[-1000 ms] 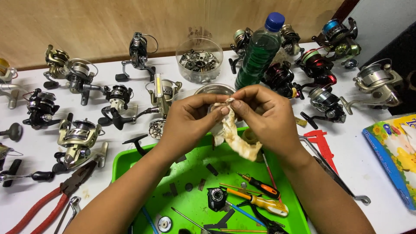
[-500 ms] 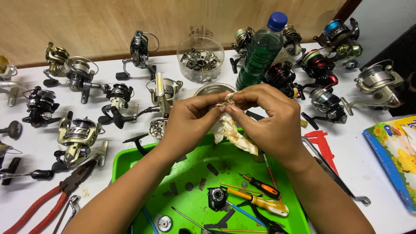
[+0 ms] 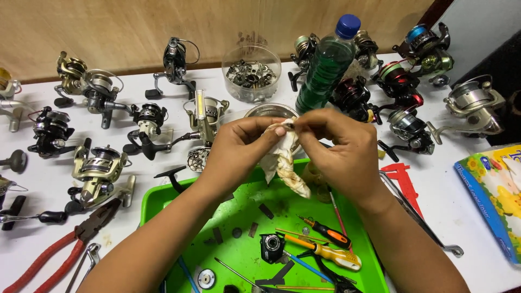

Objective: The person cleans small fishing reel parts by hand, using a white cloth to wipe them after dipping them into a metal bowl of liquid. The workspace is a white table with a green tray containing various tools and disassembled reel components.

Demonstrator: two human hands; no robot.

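Left hand (image 3: 239, 149) and right hand (image 3: 339, 146) meet fingertip to fingertip, both pinched on a crumpled, stained white cloth (image 3: 285, 163) that hangs down between them; what the cloth wraps is hidden. Below the hands: green plastic tray (image 3: 163, 198) with an orange-handled screwdriver (image 3: 328, 234). Beyond them: green plastic bottle with blue cap (image 3: 328, 62). Left of the left hand, on the white counter (image 3: 32, 239): red-handled pliers (image 3: 59, 247).

The rag (image 3: 285, 163) is soft, stained, crumpled cloth. The green tray (image 3: 163, 198) is glossy smooth plastic, smudged with grime. The fishing reels (image 3: 97, 168) gleam in polished metal. The bottle (image 3: 325, 65) is clear plastic, and the counter (image 3: 472, 217) looks matt white.
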